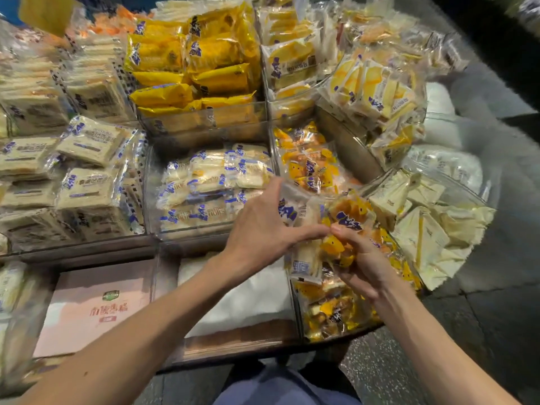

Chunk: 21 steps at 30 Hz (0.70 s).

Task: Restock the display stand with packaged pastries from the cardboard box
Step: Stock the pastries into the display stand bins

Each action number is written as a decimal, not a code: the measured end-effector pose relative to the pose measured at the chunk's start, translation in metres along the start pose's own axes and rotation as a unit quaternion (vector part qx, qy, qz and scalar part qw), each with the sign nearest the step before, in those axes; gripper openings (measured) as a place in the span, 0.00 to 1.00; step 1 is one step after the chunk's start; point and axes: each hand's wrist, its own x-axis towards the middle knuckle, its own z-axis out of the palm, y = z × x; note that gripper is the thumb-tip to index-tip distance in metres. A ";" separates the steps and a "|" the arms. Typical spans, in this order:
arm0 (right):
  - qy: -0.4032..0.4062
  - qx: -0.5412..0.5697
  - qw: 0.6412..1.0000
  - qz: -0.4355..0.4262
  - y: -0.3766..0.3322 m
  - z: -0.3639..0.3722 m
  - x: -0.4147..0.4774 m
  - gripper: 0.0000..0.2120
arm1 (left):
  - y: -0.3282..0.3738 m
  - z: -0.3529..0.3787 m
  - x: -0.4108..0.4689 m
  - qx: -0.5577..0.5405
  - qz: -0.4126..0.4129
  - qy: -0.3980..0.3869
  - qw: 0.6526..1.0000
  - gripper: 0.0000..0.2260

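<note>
The display stand (pixel 204 133) is a tiered rack of clear bins packed with wrapped pastries. My left hand (pixel 260 229) grips a clear-wrapped white pastry pack (pixel 292 209) over the front right bin. My right hand (pixel 362 258) holds yellow-and-orange pastry packets (pixel 347 217) right beside it, thumb touching the left fingers. More of the same yellow packets (pixel 330 311) fill the bin below. No cardboard box shows in the head view.
Yellow bags (pixel 204 54) fill the top middle bin, white sandwich packs (pixel 87 171) the left bins. A pink carton (pixel 93 305) and white paper (pixel 248 296) lie on the lowest tier. Cream triangular packs (pixel 423 223) sit right. Dark floor lies beyond.
</note>
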 end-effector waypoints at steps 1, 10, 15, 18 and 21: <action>0.012 0.007 1.000 -0.010 -0.001 -0.003 -0.006 0.15 | 0.004 0.002 0.001 -0.006 0.007 -0.009 1.000 0.30; 0.123 0.015 0.990 -0.070 0.002 -0.051 -0.064 0.23 | 0.024 0.039 0.006 -0.161 0.011 -0.137 0.977 0.17; 0.134 0.049 0.986 -0.089 -0.011 -0.093 -0.093 0.26 | 0.050 0.070 0.010 -0.218 -0.014 -0.194 0.956 0.11; 0.134 0.035 0.986 -0.088 -0.028 -0.122 -0.095 0.40 | 0.070 0.093 0.021 -0.245 -0.053 -0.191 0.949 0.10; 0.132 0.025 0.987 -0.085 -0.058 -0.162 -0.101 0.38 | 0.100 0.130 0.034 -0.259 -0.065 -0.176 0.947 0.10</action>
